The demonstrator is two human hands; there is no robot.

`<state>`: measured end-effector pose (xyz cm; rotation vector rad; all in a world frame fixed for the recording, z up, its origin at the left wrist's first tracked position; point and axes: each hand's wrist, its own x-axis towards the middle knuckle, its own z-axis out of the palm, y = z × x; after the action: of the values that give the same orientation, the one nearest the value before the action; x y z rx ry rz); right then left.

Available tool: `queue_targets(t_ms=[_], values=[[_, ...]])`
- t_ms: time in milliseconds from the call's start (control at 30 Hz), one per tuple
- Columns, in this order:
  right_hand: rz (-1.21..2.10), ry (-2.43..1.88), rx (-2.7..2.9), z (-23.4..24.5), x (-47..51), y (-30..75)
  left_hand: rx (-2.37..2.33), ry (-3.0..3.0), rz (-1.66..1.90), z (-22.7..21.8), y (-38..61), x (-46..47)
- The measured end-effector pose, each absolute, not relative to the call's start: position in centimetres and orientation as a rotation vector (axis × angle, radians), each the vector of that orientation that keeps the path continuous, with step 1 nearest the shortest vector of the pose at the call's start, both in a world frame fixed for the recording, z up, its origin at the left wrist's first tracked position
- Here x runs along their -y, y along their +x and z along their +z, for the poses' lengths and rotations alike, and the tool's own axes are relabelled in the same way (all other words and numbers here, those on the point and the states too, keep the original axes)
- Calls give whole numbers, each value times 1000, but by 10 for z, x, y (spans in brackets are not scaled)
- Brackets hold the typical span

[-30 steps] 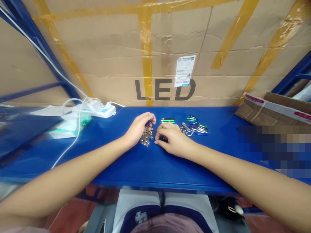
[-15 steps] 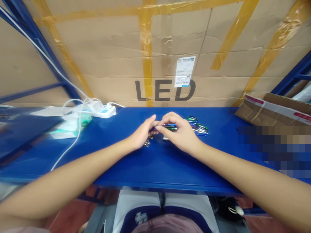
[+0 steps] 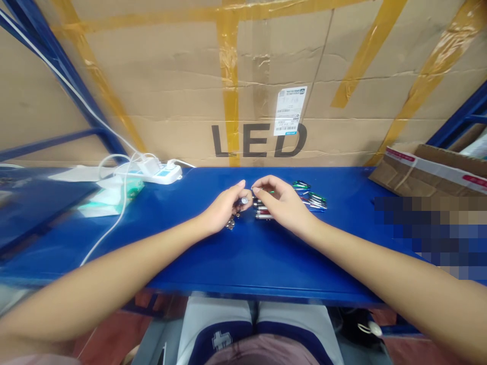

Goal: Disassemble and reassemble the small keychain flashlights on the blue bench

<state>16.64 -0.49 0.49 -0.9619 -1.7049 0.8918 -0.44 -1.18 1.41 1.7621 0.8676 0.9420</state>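
Observation:
My left hand (image 3: 222,208) rests on the blue table (image 3: 243,253) with its fingers pinched on a small silver cylinder (image 3: 244,201), over a pile of small silver button cells (image 3: 231,224). My right hand (image 3: 283,203) faces it, thumb and forefinger pinched close to the same cylinder; what they hold is too small to name. Under the right hand lie small metal tubes (image 3: 262,216). Green and blue carabiner clips (image 3: 314,198) lie just right of it.
A large taped cardboard box marked LED (image 3: 258,101) stands behind the table. A white power strip (image 3: 152,172) with a cable and folded papers (image 3: 110,195) lie at the left. An open carton (image 3: 429,167) sits at the right. A blue shelf frame (image 3: 57,76) rises at the left.
My right hand has moved from beside the button cells up to the metal tubes and met my left hand's fingertips. My left hand's pinch now shows a silver cylinder.

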Motion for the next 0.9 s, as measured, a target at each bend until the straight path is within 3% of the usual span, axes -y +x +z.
queue_targets(t_ms=[167, 267, 900], values=[[327, -931, 2172, 0, 10, 168, -829, 1617, 1104, 14, -10, 5], [203, -925, 2379, -1, 18, 167, -820, 1513, 1149, 14, -12, 2], [258, -909, 2499, -3, 15, 167, -809, 1432, 1164, 13, -11, 0]])
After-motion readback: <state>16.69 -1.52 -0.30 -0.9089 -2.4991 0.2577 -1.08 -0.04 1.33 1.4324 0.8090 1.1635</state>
